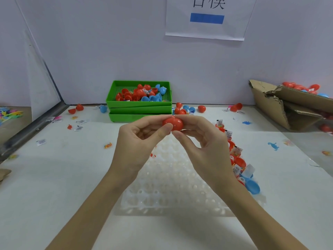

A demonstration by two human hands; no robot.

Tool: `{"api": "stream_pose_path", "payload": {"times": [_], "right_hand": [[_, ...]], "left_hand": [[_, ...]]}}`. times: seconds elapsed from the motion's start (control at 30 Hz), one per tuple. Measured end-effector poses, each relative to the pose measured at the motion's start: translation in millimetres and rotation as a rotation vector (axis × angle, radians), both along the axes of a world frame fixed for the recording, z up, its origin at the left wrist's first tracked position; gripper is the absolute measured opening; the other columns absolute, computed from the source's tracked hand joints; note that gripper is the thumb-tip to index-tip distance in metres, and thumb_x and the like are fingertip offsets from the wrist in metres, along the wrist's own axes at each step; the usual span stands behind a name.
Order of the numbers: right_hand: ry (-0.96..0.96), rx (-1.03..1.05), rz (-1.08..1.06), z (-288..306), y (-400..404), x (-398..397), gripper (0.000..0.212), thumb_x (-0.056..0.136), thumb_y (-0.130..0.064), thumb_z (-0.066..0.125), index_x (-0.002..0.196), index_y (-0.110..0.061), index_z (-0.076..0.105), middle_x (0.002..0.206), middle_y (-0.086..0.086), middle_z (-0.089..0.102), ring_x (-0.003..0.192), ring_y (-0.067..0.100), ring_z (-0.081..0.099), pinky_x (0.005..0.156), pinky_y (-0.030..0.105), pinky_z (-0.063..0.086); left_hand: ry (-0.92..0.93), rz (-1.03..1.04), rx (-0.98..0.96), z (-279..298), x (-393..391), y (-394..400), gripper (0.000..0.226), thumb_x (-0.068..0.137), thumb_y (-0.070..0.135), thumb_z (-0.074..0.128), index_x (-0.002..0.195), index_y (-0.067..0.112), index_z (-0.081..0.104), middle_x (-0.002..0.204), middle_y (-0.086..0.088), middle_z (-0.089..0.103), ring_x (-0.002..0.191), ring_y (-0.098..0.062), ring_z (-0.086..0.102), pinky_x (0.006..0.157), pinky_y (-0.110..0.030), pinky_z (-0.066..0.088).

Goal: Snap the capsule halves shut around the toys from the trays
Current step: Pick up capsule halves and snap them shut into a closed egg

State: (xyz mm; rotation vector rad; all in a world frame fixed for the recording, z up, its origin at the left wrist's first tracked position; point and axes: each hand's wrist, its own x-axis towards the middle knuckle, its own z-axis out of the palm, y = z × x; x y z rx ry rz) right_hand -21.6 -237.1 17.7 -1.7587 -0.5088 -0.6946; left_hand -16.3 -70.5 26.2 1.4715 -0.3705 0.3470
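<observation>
Both hands hold one red capsule (174, 123) in front of me above the table, its two halves joined along a seam. My left hand (138, 139) pinches its left half between thumb and fingers. My right hand (201, 141) pinches its right half the same way. Whatever is inside the capsule is hidden. Behind the hands stands a stack of green trays (138, 110); the top one holds several red and blue capsule halves.
A white dimpled tray (173, 193) lies under my forearms. Red and blue halves and packets (237, 165) run along its right side. A torn cardboard box (288, 109) with red capsules sits at right. Small toys, a blue dinosaur (273, 146) and labels litter the table.
</observation>
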Motion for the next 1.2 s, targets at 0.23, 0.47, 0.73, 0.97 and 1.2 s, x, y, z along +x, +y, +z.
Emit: {"api": "stream_pose_path", "payload": {"times": [0.23,0.47,0.73,0.97,1.2], "right_hand": [[-0.038,-0.024,-0.007,0.9,0.5,-0.5,0.037,0.088,-0.025,0.075,0.124,-0.021,0.064,0.114,-0.008,0.07,0.104,0.005,0.071,0.092,0.013,0.053],[-0.152,-0.129,-0.155,-5.3,-0.8,1.9,0.037,0.087,-0.013,0.08,0.123,-0.015,0.069,0.113,-0.01,0.065,0.102,-0.004,0.064,0.091,0.009,0.05],[-0.197,-0.185,-0.223,-10.8,4.5,-0.2,0.036,0.083,-0.004,0.083,0.116,-0.004,0.07,0.111,0.004,0.07,0.097,0.007,0.065,0.091,0.009,0.049],[0.375,0.285,0.357,5.7,-4.2,0.8,0.028,0.099,-0.007,0.066,0.127,-0.009,0.067,0.118,0.005,0.075,0.111,0.021,0.072,0.092,0.026,0.058],[0.753,0.709,0.866,14.3,-11.7,1.2,0.048,0.1,-0.02,0.062,0.139,0.007,0.055,0.138,0.025,0.061,0.131,0.035,0.06,0.105,0.037,0.052]], "left_hand": [[0.012,-0.024,-0.035,0.9,-0.8,-0.5,0.028,0.084,0.024,0.079,0.112,0.021,0.078,0.103,0.005,0.081,0.103,-0.012,0.076,0.087,-0.016,0.057],[0.039,-0.049,-0.033,-5.0,-7.6,-15.6,0.041,0.084,0.033,0.079,0.124,0.026,0.075,0.109,0.005,0.08,0.107,-0.013,0.075,0.09,-0.018,0.057],[-0.051,0.134,0.109,-11.1,-7.9,-19.7,0.039,0.086,0.018,0.083,0.124,0.026,0.076,0.105,0.012,0.08,0.103,-0.01,0.076,0.093,-0.023,0.059],[-0.17,0.252,0.346,-5.9,-1.6,-3.1,0.045,0.087,0.036,0.078,0.132,0.031,0.07,0.122,0.017,0.072,0.119,-0.004,0.063,0.1,-0.018,0.05],[-0.274,0.05,0.366,-3.7,-2.0,-1.9,0.044,0.097,0.033,0.068,0.14,0.027,0.062,0.14,0.015,0.064,0.139,-0.015,0.052,0.114,-0.027,0.042]]}}
